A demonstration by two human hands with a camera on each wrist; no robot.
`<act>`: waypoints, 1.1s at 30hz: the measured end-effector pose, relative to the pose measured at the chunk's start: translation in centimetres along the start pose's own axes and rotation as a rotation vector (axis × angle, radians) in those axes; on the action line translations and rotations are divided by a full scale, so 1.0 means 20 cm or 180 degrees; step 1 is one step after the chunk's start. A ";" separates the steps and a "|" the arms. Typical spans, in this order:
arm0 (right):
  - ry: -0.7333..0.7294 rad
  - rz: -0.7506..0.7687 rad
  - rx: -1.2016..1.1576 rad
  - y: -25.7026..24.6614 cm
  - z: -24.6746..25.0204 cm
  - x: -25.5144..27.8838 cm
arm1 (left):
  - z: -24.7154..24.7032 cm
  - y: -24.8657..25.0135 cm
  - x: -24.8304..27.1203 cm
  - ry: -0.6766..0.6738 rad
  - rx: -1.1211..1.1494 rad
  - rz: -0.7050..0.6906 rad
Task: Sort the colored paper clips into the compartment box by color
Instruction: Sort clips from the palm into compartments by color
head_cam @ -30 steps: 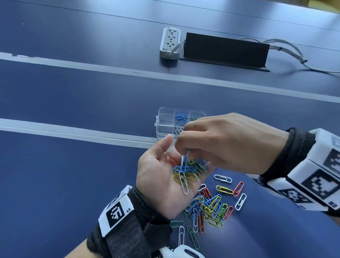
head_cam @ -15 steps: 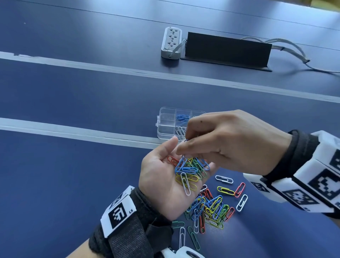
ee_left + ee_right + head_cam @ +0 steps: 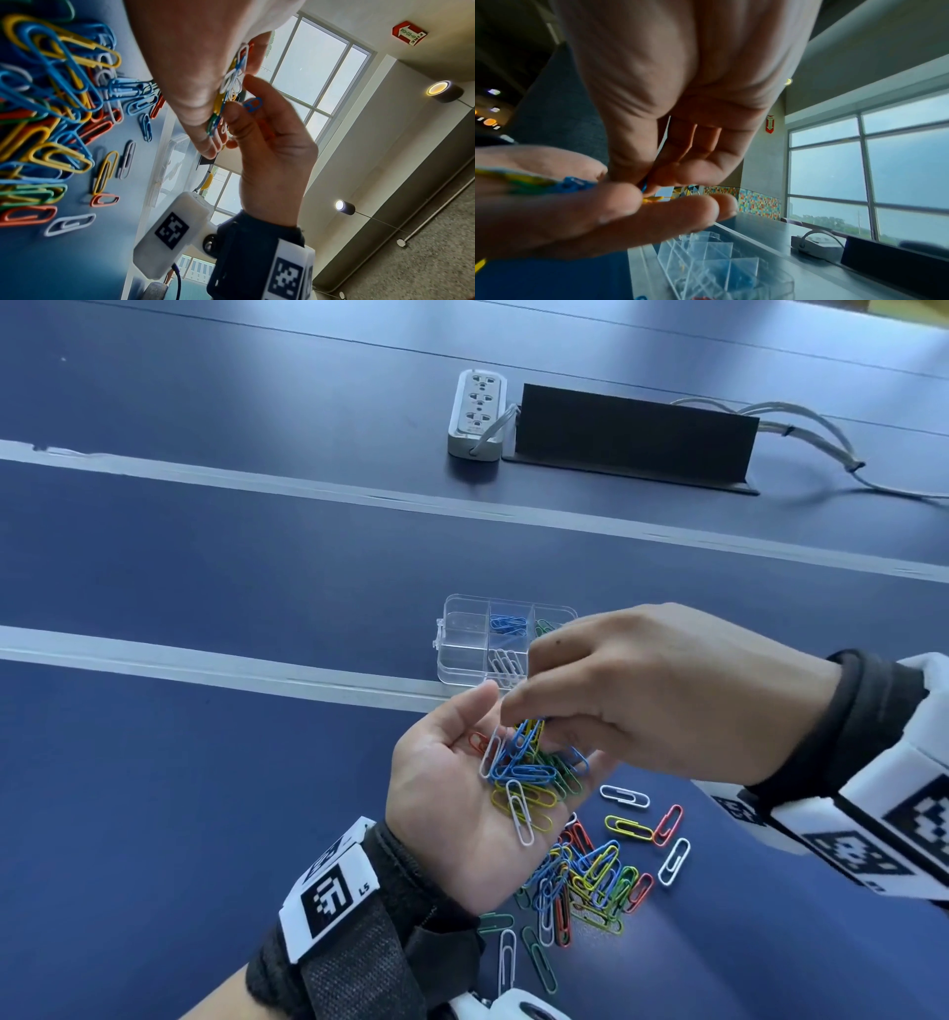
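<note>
My left hand (image 3: 441, 793) lies palm up above the table and carries a heap of mixed clips (image 3: 524, 778) in blue, yellow, green, white and red. My right hand (image 3: 518, 713) reaches over it from the right, and its thumb and fingertips pinch a blue clip (image 3: 644, 185) at the top of the heap. The clear compartment box (image 3: 462, 639) stands just behind the hands. It holds blue clips (image 3: 508, 625) in the middle back cell, white clips (image 3: 506, 662) in front of them and green clips (image 3: 544, 626) at the back right. The right hand hides the box's right end.
A loose pile of colored clips (image 3: 590, 880) lies on the blue table under and right of my left wrist, with single clips scattered around it. Far back are a white power strip (image 3: 477, 415), a black flap (image 3: 631, 436) and grey cables (image 3: 801, 433).
The right hand's knuckles have risen a little while its fingertips stay at the heap. The clips in the left palm have shifted, and a white one now lies at the heap's left.
</note>
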State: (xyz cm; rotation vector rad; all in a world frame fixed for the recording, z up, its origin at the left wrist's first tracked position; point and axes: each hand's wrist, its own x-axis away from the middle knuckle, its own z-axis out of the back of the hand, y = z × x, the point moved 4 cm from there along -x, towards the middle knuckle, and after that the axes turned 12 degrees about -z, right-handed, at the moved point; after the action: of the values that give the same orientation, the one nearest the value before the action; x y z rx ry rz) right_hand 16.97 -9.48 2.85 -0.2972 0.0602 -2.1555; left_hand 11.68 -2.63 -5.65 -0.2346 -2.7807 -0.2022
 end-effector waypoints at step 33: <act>0.0389 0.0083 -0.0462 -0.01 0.05 -0.04 | -0.02 -0.01 0.01 0.0221 0.0037 -0.0089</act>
State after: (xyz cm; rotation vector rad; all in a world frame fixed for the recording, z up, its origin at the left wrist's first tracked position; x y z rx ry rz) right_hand 17.40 -8.56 3.64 -0.2463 0.2896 -2.1455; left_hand 11.64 -2.92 -5.18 -0.1823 -2.7167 -0.1973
